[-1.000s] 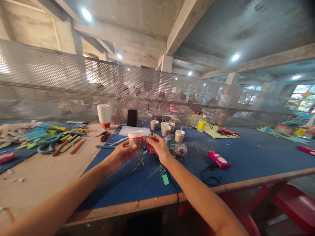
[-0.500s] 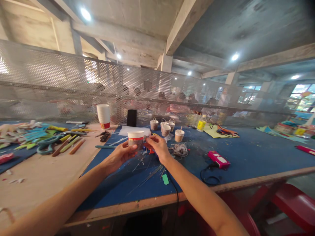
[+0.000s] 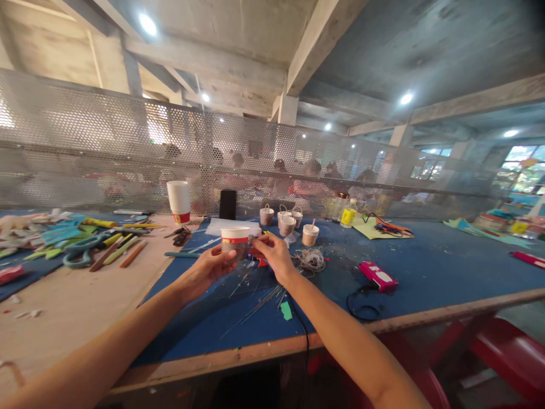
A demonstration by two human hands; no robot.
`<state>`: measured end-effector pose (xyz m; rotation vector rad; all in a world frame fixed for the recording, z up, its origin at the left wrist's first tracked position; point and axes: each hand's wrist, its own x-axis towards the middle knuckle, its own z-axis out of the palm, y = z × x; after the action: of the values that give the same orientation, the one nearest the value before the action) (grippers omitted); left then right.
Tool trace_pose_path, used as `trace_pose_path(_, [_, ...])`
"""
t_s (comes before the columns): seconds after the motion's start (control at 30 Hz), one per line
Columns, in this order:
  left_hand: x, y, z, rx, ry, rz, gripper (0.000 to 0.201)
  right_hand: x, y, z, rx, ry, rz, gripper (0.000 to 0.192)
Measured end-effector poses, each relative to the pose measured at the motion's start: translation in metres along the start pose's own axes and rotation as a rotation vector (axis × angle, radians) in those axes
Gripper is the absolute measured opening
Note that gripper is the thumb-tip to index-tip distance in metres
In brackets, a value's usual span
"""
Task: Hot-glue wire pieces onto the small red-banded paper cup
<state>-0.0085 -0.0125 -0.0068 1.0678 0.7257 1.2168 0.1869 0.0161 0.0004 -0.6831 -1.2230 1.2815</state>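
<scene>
Paper cup (image 3: 235,241) upright above the blue mat (image 3: 426,272), just in front of the black phone (image 3: 227,204) — clasped by left hand (image 3: 208,268), right hand (image 3: 276,257) pinching its far side — twine coil (image 3: 311,259) just right.

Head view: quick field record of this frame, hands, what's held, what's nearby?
left hand: grips paper cup, upright, above the mat
right hand: fingertips at the cup's right side; grip unclear
surface: blue mat on the table
right of hands: twine coil, pink tool with black cord
behind: small cups, cup stack, phone
left: scissors, pencils
</scene>
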Motion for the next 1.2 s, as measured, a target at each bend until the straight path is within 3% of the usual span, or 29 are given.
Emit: trace_pose_path(1.2, [-0.0006, -0.0015, -0.0042, -0.026, -0.089, -0.042, 0.030, -0.0007, -0.0072, -0.0003, 0.037, -0.039, 0.115, 0.045])
